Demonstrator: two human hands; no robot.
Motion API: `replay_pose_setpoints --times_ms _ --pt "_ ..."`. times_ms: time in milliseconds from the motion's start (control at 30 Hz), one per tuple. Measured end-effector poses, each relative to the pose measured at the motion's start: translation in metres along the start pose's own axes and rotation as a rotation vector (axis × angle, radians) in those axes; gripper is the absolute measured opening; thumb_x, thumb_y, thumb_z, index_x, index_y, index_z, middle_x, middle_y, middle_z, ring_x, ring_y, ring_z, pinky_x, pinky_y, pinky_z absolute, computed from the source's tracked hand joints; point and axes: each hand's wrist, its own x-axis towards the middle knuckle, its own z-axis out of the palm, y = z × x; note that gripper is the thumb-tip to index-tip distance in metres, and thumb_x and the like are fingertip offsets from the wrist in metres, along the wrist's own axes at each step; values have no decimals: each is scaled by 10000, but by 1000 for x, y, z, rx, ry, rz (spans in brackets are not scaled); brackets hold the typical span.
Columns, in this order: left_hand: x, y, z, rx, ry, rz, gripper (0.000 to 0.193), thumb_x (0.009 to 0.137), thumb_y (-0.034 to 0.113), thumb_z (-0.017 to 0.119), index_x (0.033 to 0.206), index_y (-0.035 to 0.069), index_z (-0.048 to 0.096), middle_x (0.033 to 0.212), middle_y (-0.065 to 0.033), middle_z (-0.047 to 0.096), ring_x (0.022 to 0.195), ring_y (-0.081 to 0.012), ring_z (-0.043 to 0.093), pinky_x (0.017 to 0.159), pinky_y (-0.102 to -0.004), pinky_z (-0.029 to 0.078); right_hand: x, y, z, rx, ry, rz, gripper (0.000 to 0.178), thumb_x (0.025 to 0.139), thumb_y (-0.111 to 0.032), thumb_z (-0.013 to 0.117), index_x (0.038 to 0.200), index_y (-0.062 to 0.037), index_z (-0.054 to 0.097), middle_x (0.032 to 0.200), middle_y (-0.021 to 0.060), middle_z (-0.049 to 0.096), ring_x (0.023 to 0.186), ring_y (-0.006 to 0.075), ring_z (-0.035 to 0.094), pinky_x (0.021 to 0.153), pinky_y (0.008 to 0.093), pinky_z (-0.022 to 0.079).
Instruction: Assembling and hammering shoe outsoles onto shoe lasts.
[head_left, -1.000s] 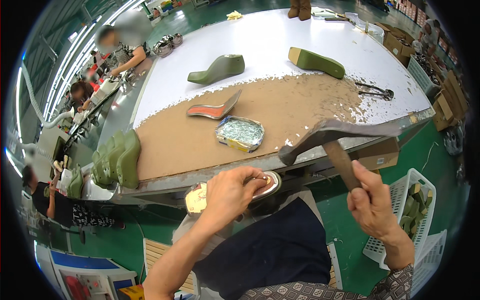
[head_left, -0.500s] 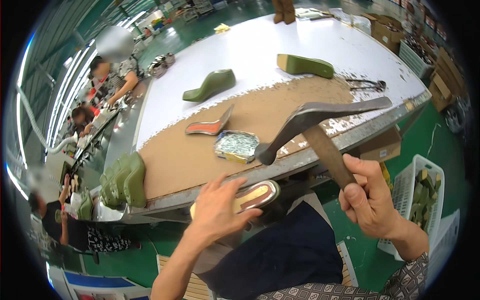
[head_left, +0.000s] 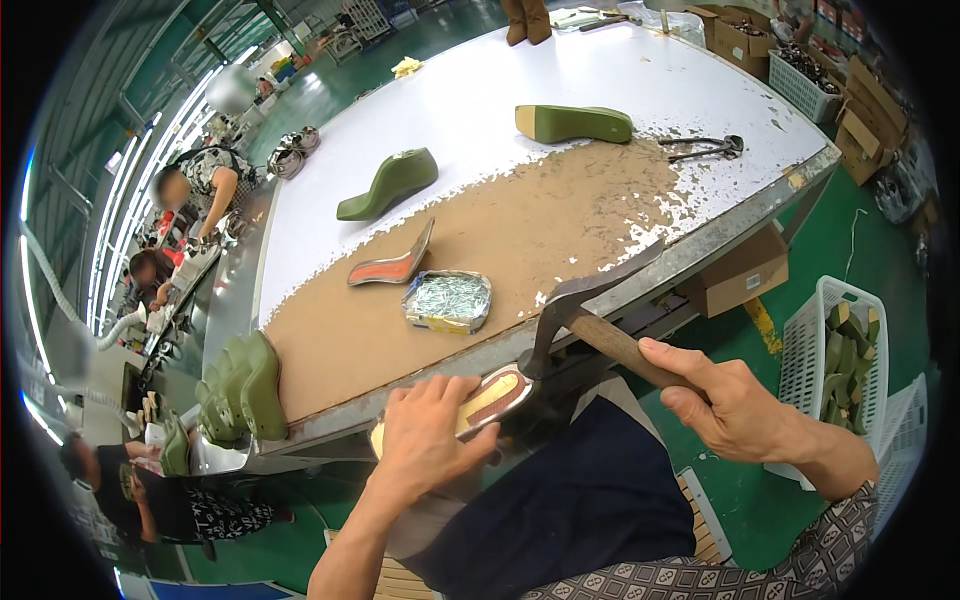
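My left hand (head_left: 428, 432) is wrapped over a shoe last with an insole (head_left: 503, 393) fixed on its upturned face, tan and brown with a pale yellow strip. In my right hand (head_left: 730, 405) is the wooden handle of a hammer (head_left: 618, 342) with a long dark curved head. The hammer's round striking face is at the far right end of the insole, touching or nearly so. Beyond my left hand, on the table, sits a small box of nails (head_left: 448, 298). Beside that box lies a loose insole (head_left: 385, 271) with an orange patch.
On the white and brown worktable (head_left: 470, 90) lie two green shoe lasts (head_left: 392, 186) and dark pincers (head_left: 706, 148). Several green lasts (head_left: 263, 385) stand at its left corner. A white crate (head_left: 872, 365) of lasts is at right, near a cardboard box (head_left: 740, 273). Other people work at left.
My right hand has swung the hammer down and left, bringing its striking face from above the table edge to the insole's end. My left hand keeps its hold on the last.
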Motion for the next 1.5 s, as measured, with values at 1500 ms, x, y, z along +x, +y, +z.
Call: replay_pose_setpoints --times_ms 1500 --pt "-5 11 7 -25 59 -64 446 717 314 743 1025 34 583 921 -103 597 901 -277 583 761 -396 405 21 -5 33 56 74 33 507 964 -92 533 1426 -85 323 1136 219 619 1002 281 653 902 349 483"
